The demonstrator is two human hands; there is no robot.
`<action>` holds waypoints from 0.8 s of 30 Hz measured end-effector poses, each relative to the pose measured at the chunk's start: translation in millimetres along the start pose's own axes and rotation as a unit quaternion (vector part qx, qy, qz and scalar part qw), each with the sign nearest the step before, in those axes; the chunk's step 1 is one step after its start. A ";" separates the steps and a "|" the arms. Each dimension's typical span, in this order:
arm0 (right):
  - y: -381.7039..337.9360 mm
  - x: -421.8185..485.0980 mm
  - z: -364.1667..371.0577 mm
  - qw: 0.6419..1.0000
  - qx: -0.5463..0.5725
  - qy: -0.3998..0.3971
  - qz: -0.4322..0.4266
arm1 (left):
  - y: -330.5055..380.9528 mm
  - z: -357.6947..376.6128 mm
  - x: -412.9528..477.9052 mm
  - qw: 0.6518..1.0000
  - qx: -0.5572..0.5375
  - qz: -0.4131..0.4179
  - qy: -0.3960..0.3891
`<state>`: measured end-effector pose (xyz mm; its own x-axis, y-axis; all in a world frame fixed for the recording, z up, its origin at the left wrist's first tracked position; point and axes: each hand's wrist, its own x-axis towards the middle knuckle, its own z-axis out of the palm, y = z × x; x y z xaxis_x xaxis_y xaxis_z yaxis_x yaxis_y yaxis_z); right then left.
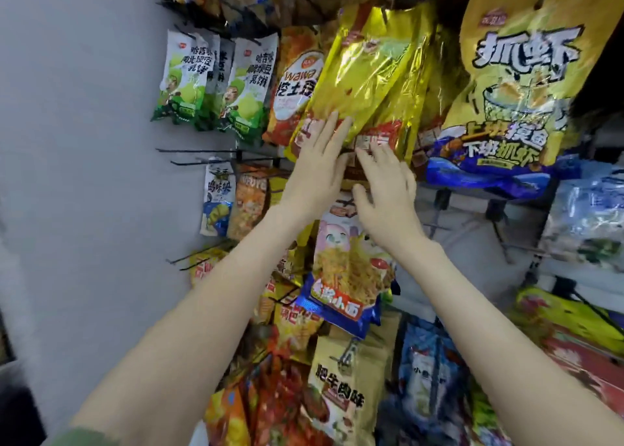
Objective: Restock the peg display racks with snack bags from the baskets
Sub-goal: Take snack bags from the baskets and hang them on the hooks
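Touching gold bag, hands flat

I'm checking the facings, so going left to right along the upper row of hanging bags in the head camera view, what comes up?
First the green-and-white bags → orange-red bag → gold foil bag → big yellow bag with the blue base.

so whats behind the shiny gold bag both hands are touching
More gold bags hang stacked behind the front gold bag, their edges showing on its right. The orange wawa bag tucks behind its left edge. The rack behind them is covered.
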<state>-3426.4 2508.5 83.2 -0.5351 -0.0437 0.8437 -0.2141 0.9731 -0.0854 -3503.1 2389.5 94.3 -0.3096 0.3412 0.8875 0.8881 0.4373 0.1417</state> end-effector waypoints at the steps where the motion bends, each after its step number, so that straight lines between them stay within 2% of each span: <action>1: -3.7 0.6 3.6 0.999 -0.004 0.037 0.005 | -1.3 -1.9 -2.8 1.000 -0.013 0.007 0.019; 5: -33.5 -10.5 26.4 0.992 -0.011 0.124 0.030 | -13.9 -10.6 -21.1 0.997 -0.043 0.042 0.055; 8: -59.8 -44.3 57.5 0.990 0.045 0.126 0.054 | -22.2 -17.9 -64.4 0.997 -0.069 0.039 0.023; 10: -75.6 -81.7 83.5 0.989 0.077 0.100 0.073 | -33.1 -23.4 -113.2 0.996 -0.087 0.020 -0.005; 13: -95.1 -160.0 122.9 0.985 0.118 -0.011 0.122 | -55.7 -25.6 -215.6 0.991 -0.108 -0.059 -0.053; 16: -111.3 -264.7 167.8 0.960 0.155 -0.145 0.183 | -75.3 -16.0 -348.0 0.974 -0.097 -0.170 -0.117; 20: -123.8 -448.7 222.1 0.898 0.173 -0.309 0.262 | -69.0 2.0 -551.2 0.911 -0.067 -0.313 -0.259; 24: -125.7 -648.2 266.3 0.839 0.151 -0.432 0.294 | -44.6 35.1 -756.5 0.840 -0.060 -0.381 -0.382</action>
<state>-3270.2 2354.3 -594.1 -0.9858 0.1489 -0.0783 0.1661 0.7876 -0.5934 -3320.5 2141.1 -598.8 -0.8902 0.4553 -0.0147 0.3473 0.6993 0.6248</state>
